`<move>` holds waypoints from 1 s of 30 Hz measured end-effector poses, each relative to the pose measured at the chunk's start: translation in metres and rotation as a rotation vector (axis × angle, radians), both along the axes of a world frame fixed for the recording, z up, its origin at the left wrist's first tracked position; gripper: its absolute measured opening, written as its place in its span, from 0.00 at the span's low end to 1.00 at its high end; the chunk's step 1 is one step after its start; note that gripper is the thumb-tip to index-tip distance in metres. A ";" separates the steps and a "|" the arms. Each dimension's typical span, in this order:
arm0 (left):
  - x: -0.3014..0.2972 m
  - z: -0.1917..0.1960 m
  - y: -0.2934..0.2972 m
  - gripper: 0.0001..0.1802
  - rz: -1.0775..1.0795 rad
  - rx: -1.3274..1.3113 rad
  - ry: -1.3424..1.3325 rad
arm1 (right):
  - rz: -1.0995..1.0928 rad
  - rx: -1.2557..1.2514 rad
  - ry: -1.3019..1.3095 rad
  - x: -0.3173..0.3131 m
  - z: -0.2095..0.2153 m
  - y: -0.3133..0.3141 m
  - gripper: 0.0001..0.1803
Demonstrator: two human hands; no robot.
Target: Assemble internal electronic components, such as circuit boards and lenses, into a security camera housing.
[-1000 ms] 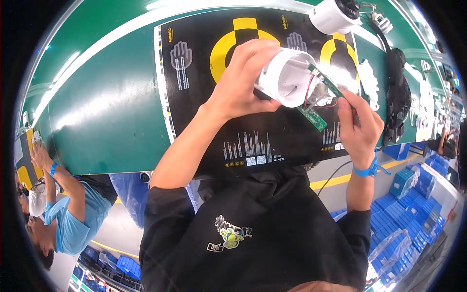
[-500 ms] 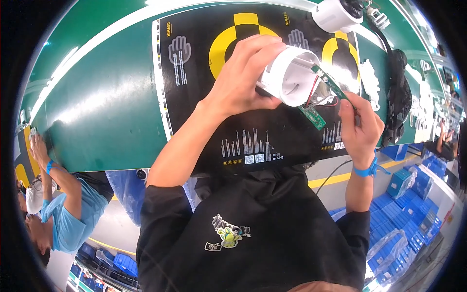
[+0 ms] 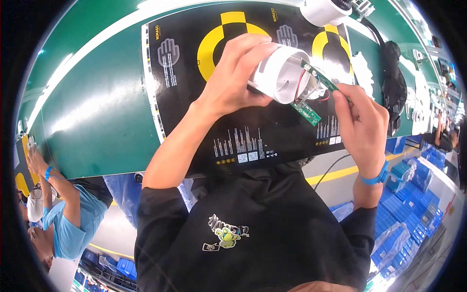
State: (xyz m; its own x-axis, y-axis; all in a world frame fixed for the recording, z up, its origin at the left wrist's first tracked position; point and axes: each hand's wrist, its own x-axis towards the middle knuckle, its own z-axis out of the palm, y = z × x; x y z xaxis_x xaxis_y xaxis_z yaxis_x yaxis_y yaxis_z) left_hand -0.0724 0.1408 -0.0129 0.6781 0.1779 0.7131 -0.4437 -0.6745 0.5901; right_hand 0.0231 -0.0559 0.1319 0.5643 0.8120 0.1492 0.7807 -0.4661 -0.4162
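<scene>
My left hand (image 3: 238,73) wraps round a white cylindrical housing (image 3: 275,73), holding it tilted above the black mat with its open end toward the right. Between the thumb and fingers of my right hand (image 3: 362,121) is the outer end of a narrow green circuit board (image 3: 320,77). The board's other end reaches the housing's rim. Below it, a second green circuit board (image 3: 307,115) hangs at the opening, and red and dark wires (image 3: 300,85) run between the parts. What lies deeper inside the housing is partly hidden.
A black printed mat (image 3: 189,112) covers part of the green table (image 3: 107,112). At the back right stands another white housing (image 3: 321,10); a black strap-like item (image 3: 393,82) and crumpled white plastic (image 3: 361,70) lie right. A co-worker in a blue shirt (image 3: 80,214) works at left; blue bins (image 3: 404,209) stand lower right.
My right hand has turned and shifted slightly right and down, still on the board. The housing and mat appear a little further left in the view.
</scene>
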 end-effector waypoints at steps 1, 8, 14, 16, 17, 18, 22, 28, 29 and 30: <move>0.001 0.000 0.000 0.52 0.007 0.017 -0.006 | 0.024 -0.003 -0.019 0.000 0.001 0.001 0.02; -0.001 -0.001 0.005 0.53 -0.010 -0.008 -0.029 | 0.142 -0.009 -0.050 0.004 0.004 0.008 0.02; -0.001 -0.002 0.003 0.53 0.008 0.037 -0.012 | 0.075 -0.045 0.039 0.003 0.000 0.000 0.03; -0.001 -0.002 0.004 0.53 0.013 0.039 -0.017 | 0.113 -0.020 0.031 0.004 -0.001 0.001 0.03; -0.001 -0.001 0.004 0.52 0.021 0.041 -0.023 | 0.110 -0.021 0.033 0.005 0.000 0.002 0.03; -0.002 -0.001 0.003 0.52 0.017 0.040 -0.022 | 0.130 -0.049 0.032 0.007 0.002 0.003 0.03; 0.001 0.001 0.002 0.51 0.015 0.099 -0.031 | 0.177 -0.055 -0.033 0.018 -0.010 0.013 0.05; -0.001 0.002 0.004 0.49 0.013 0.072 -0.037 | 0.168 -0.143 -0.154 0.030 -0.024 0.037 0.15; -0.001 0.001 0.005 0.49 0.007 0.043 -0.048 | 0.169 -0.149 -0.161 0.034 -0.016 0.040 0.17; 0.000 0.001 0.006 0.49 0.012 0.040 -0.049 | 0.139 -0.187 -0.122 0.036 -0.011 0.042 0.18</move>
